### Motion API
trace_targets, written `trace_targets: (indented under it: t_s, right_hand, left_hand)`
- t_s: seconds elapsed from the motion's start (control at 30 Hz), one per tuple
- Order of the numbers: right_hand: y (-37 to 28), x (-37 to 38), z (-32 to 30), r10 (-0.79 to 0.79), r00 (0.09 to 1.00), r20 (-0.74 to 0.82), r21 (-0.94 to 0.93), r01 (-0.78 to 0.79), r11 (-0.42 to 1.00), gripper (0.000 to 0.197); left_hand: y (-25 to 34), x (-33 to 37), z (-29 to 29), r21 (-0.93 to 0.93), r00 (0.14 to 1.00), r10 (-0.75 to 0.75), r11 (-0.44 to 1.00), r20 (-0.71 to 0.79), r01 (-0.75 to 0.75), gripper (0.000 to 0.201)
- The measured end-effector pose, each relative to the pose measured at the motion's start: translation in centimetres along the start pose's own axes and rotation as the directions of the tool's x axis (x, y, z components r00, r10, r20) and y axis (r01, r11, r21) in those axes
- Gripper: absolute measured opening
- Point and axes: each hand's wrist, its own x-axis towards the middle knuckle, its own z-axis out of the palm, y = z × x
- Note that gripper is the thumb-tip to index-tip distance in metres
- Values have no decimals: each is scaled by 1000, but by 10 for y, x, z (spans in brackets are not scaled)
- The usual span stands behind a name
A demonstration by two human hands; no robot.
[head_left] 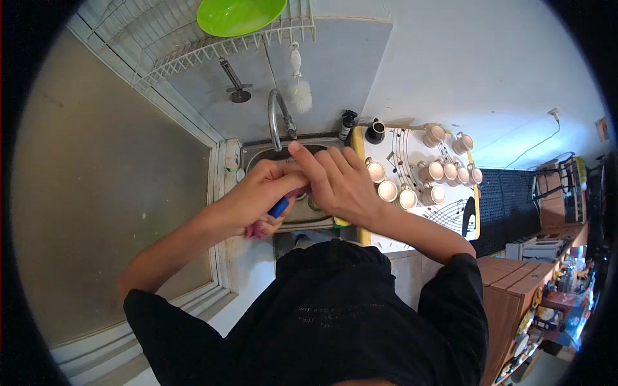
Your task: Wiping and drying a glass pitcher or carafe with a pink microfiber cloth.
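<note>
My two hands meet over the sink [257, 156], pressed against each other. My left hand [273, 186] is closed round a crumpled pink, cloth-like thing [259, 229] that pokes out below it. A small blue piece [279, 207] shows beside the pink; whether the two are joined I cannot tell. My right hand [341, 186] overlaps the left one with its fingers curled under, so whatever they grip is hidden. Just beyond my hands, the curved metal faucet [273, 116] arches over the basin.
On the right, a yellow-edged board with music notes [402, 145] bears several light mugs [407, 198] and a black jug [375, 132]. A dark pump bottle [347, 125] stands behind the sink. Overhead, a green bowl [241, 16] sits in a white wire rack [193, 61]; a white brush [300, 96] hangs below.
</note>
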Motion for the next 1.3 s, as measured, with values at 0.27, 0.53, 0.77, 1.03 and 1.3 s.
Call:
trace_targets:
  t_s: [0.27,0.53,0.77,1.03,1.3]
  right_hand:
    - [10,31,-18,17,889,458,704,-375,603,77]
    - [0,64,-32,-238,687,687,409,-636,-655,52]
    - [29,66,-10,-346,665,663,451,-722,-524,100]
    - [46,59,2,-454,684,571,623,-721,-304,132]
    - [63,52,-21,-391,615,685,489,-785,-380,135]
  left_hand:
    - [-22,10,-7,844,823,567,459,-37,-278,35]
    - [7,19,-59,892,326,888,-171,324,-418,38]
    - [12,14,-65,828,394,759,-331,519,-452,49]
    - [2,17,-56,811,395,758,-291,519,-507,52]
    - [-5,28,-46,856,311,847,-274,431,-438,39]
